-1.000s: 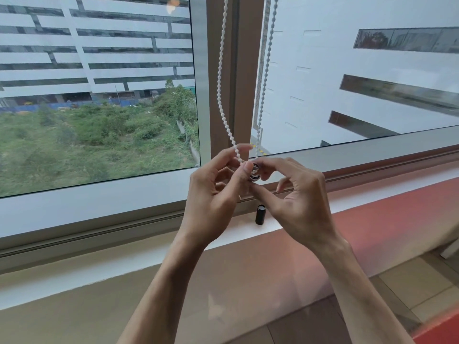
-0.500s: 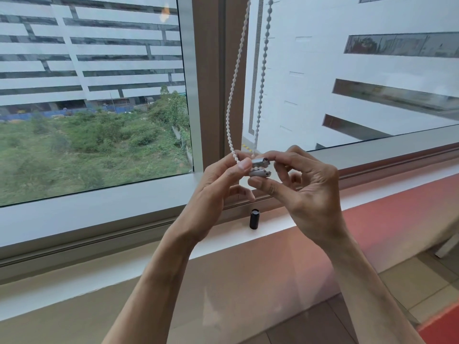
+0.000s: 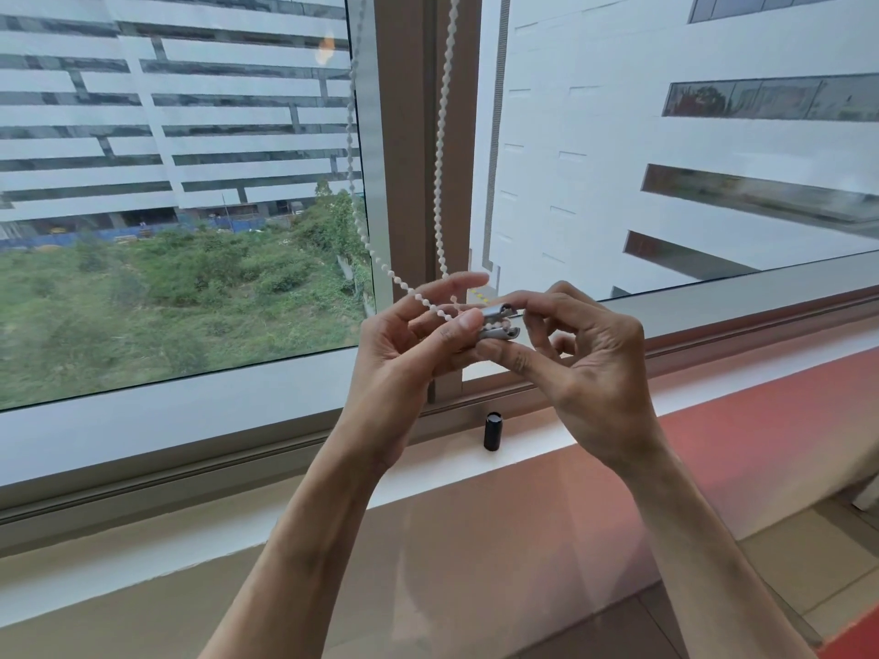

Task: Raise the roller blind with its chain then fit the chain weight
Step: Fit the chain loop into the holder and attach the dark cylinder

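A white bead chain (image 3: pixel 441 149) hangs in two strands in front of the brown window post. Its bottom loop runs into a small grey chain weight (image 3: pixel 498 322) made of two half shells, held apart with beads between them. My left hand (image 3: pixel 409 368) pinches the weight's left end and the chain with thumb and fingers. My right hand (image 3: pixel 578 368) pinches the weight's right end between thumb and forefinger. A black cylindrical sleeve (image 3: pixel 493 431) stands upright on the white sill below my hands. The roller blind itself is out of view.
The window post (image 3: pixel 406 135) stands straight behind the chain. The white sill (image 3: pixel 238 520) runs left to right below the glass, with a red-tinted wall face (image 3: pixel 713 449) under it. Tiled floor (image 3: pixel 804 573) shows at the lower right.
Both hands have lifted slightly with the weight. The grey shells now lie sideways and spread open, and the chain's left strand has swung further left.
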### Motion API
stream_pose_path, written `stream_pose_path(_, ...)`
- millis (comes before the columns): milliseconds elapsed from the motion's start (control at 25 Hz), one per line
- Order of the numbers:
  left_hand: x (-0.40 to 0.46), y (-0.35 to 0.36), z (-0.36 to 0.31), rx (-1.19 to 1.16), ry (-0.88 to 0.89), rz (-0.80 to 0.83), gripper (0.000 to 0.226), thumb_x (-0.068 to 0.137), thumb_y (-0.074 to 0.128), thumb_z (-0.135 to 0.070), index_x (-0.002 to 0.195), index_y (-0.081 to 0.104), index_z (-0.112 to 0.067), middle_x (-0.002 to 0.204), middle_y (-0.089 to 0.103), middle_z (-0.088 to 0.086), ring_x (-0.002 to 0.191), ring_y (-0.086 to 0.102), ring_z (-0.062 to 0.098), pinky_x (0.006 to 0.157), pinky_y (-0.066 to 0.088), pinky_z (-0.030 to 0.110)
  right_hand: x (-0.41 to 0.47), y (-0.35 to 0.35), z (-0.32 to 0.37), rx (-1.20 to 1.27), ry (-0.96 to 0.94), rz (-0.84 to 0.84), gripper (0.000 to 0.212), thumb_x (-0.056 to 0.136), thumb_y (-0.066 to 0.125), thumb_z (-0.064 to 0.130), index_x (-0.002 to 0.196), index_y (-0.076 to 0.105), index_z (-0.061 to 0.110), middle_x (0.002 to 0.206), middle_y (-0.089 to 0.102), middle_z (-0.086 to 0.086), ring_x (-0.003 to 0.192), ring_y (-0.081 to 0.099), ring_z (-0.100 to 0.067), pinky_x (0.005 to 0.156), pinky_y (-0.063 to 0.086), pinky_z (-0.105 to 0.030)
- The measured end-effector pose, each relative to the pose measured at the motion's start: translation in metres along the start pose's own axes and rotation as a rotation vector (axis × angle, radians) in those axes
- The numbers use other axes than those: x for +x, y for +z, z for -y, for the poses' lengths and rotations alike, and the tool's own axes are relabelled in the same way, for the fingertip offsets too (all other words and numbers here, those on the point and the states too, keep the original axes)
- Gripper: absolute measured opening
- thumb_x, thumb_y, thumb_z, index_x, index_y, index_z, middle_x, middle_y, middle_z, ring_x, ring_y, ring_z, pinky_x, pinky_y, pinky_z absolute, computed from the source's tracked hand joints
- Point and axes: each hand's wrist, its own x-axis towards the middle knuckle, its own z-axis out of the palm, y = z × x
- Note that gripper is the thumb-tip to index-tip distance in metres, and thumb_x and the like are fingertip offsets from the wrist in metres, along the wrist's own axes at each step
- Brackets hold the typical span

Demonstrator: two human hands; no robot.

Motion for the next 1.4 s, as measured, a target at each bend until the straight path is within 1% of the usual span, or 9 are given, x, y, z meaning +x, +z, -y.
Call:
stream_pose_path(200, -0.002, 0.001, -0.001, 0.032, -0.003, -0.065, 0.024, 0.081, 0.064, -0.016, 0.100, 0.076, -0.006, 0.085, 0.079, 0.007, 0.079, 0.075, 0.014, 0.071, 0.057, 0.018, 0.000, 0.005, -0.002, -0.023, 0.009, -0.002, 0.027, 0.071, 0.082, 0.025, 0.096, 0.072, 0.030, 0.077, 0.056, -0.006, 0.064, 0.049, -0.017, 0.051, 0.035, -0.034)
stream_pose_path(440, 0.001, -0.005, 0.002, 0.064, 0.016, -0.160, 0.021, 0.083, 0.064, -0.018, 0.096, 0.077, -0.008, 0.090, 0.079, 0.007, 0.084, 0.076, 0.020, 0.079, 0.059, 0.024, -0.011, 0.004, -0.032, 0.002, 0.132, 0.014, 0.033, 0.078, 0.076, 0.032, 0.109, 0.069, 0.022, 0.088, 0.062, -0.002, 0.072, 0.059, -0.025, 0.052, 0.043, -0.039)
stream_pose_path(560, 0.004, -0.009, 0.000, 0.075, 0.031, -0.177, 0.022, 0.083, 0.064, -0.020, 0.096, 0.076, -0.007, 0.089, 0.079, 0.006, 0.085, 0.076, 0.022, 0.086, 0.059, 0.030, -0.023, 0.006, -0.078, -0.077, 0.282, -0.049, 0.019, 0.083, 0.075, 0.028, 0.101, 0.071, 0.023, 0.081, 0.065, 0.005, 0.069, 0.061, -0.015, 0.055, 0.044, -0.027)
stream_pose_path(800, 0.004, -0.009, 0.006, 0.073, 0.018, -0.192, 0.022, 0.083, 0.063, -0.018, 0.095, 0.075, -0.003, 0.088, 0.079, 0.006, 0.082, 0.076, 0.021, 0.084, 0.060, 0.031, -0.064, 0.016, -0.196, -0.502, 0.542, -0.094, 0.034, 0.076, 0.078, 0.038, 0.104, 0.070, 0.021, 0.092, 0.069, 0.007, 0.088, 0.064, -0.011, 0.081, 0.053, -0.030)
stream_pose_path(920, 0.002, -0.009, 0.008, 0.106, 0.025, -0.211, 0.019, 0.087, 0.061, -0.014, 0.091, 0.075, -0.001, 0.088, 0.078, 0.007, 0.075, 0.076, 0.021, 0.075, 0.059, 0.026, -0.075, 0.024, -0.215, -0.476, 0.665, -0.076, 0.052, 0.071, 0.075, 0.057, 0.108, 0.071, 0.022, 0.102, 0.072, 0.008, 0.097, 0.065, -0.011, 0.085, 0.051, -0.027)
stream_pose_path(1040, 0.000, -0.010, 0.012, 0.135, 0.018, -0.228, 0.018, 0.093, 0.056, -0.008, 0.096, 0.072, 0.002, 0.082, 0.078, 0.006, 0.071, 0.076, 0.019, 0.072, 0.059, 0.024, -0.078, 0.036, -0.221, -0.464, 0.673, -0.037, 0.046, 0.070, 0.072, 0.062, 0.101, 0.072, 0.029, 0.095, 0.073, 0.013, 0.091, 0.067, -0.008, 0.082, 0.055, -0.031)
stream_pose_path(1160, 0.000, -0.011, 0.012, 0.129, 0.021, -0.240, 0.021, 0.089, 0.059, -0.013, 0.098, 0.072, 0.001, 0.081, 0.078, 0.005, 0.072, 0.076, 0.019, 0.071, 0.059, 0.023, -0.084, 0.044, -0.230, -0.428, 0.670, -0.040, 0.032, 0.072, 0.068, 0.059, 0.092, 0.073, 0.034, 0.082, 0.075, 0.014, 0.082, 0.070, -0.008, 0.074, 0.057, -0.034)
stream_pose_path(1320, -0.001, -0.012, 0.013, 0.122, 0.011, -0.268, 0.020, 0.086, 0.059, -0.018, 0.092, 0.074, -0.006, 0.077, 0.078, 0.006, 0.069, 0.076, 0.019, 0.069, 0.060, 0.023, -0.090, 0.049, -0.232, -0.327, 0.653, -0.052, 0.026, 0.080, 0.065, 0.051, 0.102, 0.070, 0.038, 0.082, 0.076, 0.012, 0.064, 0.063, -0.003, 0.064, 0.050, -0.028)
stream_pose_path(1400, -0.001, -0.014, 0.014, 0.129, 0.010, -0.274, 0.020, 0.087, 0.058, -0.019, 0.091, 0.073, -0.006, 0.075, 0.077, 0.004, 0.069, 0.076, 0.019, 0.070, 0.060, 0.023, -0.085, 0.051, -0.217, -0.179, 0.616, -0.088, 0.017, 0.089, 0.065, 0.038, 0.106, 0.068, 0.035, 0.088, 0.075, 0.010, 0.073, 0.066, -0.004, 0.067, 0.048, -0.021)
